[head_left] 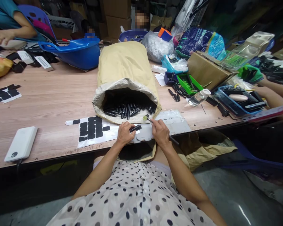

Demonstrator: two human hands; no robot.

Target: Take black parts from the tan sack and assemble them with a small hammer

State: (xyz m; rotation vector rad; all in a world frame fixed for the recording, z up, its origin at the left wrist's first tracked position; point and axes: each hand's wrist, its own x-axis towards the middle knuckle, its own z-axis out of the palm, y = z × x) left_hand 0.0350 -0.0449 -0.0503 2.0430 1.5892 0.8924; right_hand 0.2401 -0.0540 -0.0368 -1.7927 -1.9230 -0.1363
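Observation:
My left hand [124, 133] is closed around a small black tube-shaped part [135, 128] at the near table edge. My right hand [159, 131] pinches a thin black-handled tool [149, 119] with a yellowish-green tip, pointed up and left toward the sack. Just behind both hands a tan paper sack [126, 67] lies on its side, its mouth open toward me and full of black parts [128, 110]. A white sheet of black adhesive pads [92, 128] lies left of my left hand. A clear plastic sheet [173, 121] lies under my right hand.
A white power bank [21, 143] sits at the near left. A blue basin [77, 53], a green tray [189, 83], a cardboard box [206, 70], a clear bottle [199, 97] and bags crowd the back and right. Other people's arms work at far left [13, 31] and right [272, 97].

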